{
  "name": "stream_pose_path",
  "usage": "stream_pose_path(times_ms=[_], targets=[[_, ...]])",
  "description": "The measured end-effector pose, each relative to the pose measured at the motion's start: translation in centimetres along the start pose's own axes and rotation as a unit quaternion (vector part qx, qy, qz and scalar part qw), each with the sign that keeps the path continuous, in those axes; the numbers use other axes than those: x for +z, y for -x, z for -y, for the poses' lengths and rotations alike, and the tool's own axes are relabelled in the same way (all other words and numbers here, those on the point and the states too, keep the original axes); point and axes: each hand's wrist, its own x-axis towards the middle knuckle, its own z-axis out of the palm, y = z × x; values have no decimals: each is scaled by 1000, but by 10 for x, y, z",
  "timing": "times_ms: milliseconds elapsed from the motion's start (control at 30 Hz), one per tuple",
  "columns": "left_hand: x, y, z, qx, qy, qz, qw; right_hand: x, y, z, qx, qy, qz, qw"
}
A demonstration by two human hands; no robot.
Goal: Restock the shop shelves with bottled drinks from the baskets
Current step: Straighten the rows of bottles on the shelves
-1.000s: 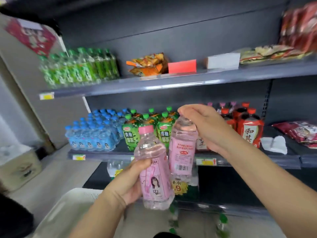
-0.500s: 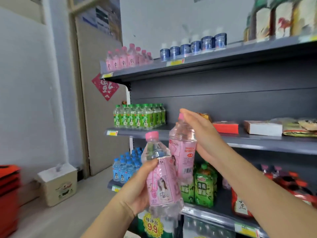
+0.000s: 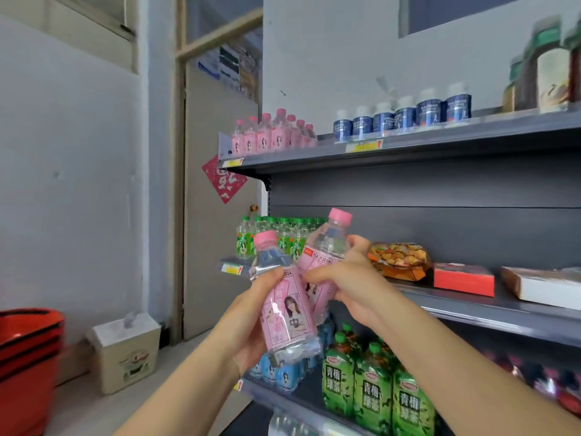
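My left hand point(image 3: 251, 316) grips a pink-labelled, pink-capped peach soda bottle point(image 3: 284, 306) by its body, tilted slightly left. Beside it, touching, my right hand point(image 3: 349, 284) holds a second pink peach soda bottle point(image 3: 323, 250) round its label, tilted right. Both are raised in front of the middle shelf point(image 3: 471, 309). A row of matching pink bottles point(image 3: 270, 136) stands at the left end of the top shelf point(image 3: 440, 143), above and behind my hands.
Blue-labelled bottles point(image 3: 405, 116) stand right of the pink row. The middle shelf carries green bottles point(image 3: 276, 234), a snack bag point(image 3: 399, 259) and flat boxes point(image 3: 463, 278). Green tea bottles point(image 3: 374, 388) and blue bottles point(image 3: 283, 372) fill the lower shelf. Stacked red baskets point(image 3: 28, 350) and a beige bin point(image 3: 129, 350) stand at left.
My view has tilted up from the lower shelves to the top shelf. Both hands have risen with their bottles, and my right hand has shifted from the cap to the bottle's body.
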Motion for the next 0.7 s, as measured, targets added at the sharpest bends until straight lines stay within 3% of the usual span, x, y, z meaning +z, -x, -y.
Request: stream_pose_path(times_ms=[233, 467, 700], targets=[[-77, -57, -13, -11, -112, -19, 993, 12, -63, -53, 11, -118, 8, 993], [-169, -154, -15, -16, -150, -121, 981, 48, -173, -126, 31, -80, 51, 995], [-192, -196, -71, -40, -142, -163, 975, 100, -243, -115, 82, -50, 118, 988]])
